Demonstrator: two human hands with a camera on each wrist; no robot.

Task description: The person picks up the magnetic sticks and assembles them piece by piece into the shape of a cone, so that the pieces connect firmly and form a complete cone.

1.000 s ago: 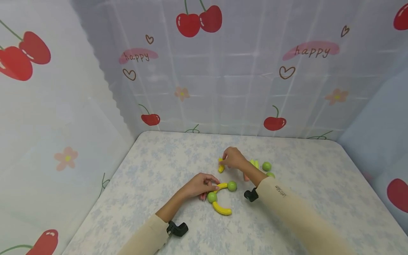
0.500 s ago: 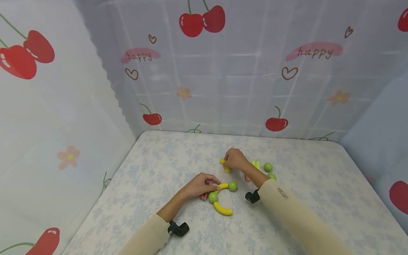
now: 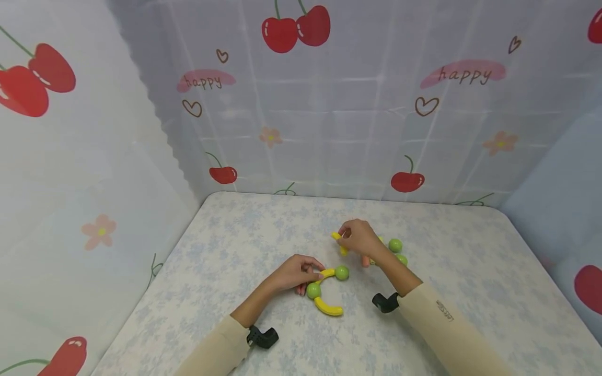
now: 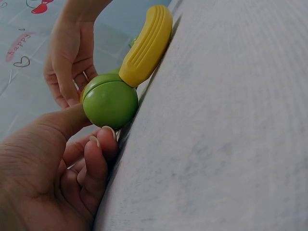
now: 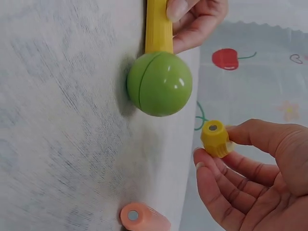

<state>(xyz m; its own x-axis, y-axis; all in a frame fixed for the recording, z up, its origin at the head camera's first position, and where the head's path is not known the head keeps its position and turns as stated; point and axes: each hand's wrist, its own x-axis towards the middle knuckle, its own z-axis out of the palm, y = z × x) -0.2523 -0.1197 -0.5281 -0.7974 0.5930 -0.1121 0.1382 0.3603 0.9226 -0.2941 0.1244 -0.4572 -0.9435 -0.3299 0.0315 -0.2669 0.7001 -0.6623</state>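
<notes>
My left hand (image 3: 293,274) pinches a yellow curved magnetic rod (image 3: 327,273) on the table. One end of this rod meets a green ball (image 3: 342,272), the other a second green ball (image 3: 313,291). From that second ball another yellow curved rod (image 4: 148,45) extends, so the pieces form an open C. Farther back, my right hand (image 3: 359,237) holds a separate yellow curved rod (image 5: 215,139) between thumb and fingers. A round metal disc shows in its end in the right wrist view. My fingers hide part of both held rods.
Two more green balls (image 3: 395,245) lie right of my right hand. An orange rod (image 5: 144,219) rests under that hand, and pale yellow-green rods (image 3: 380,239) are mostly hidden behind it. Patterned curtains stand behind the table (image 3: 235,224) and at both sides.
My right hand has moved to the right with its yellow curved rod, which has turned in the fingers' grip. The left hand and the C of pieces have stayed in place.
</notes>
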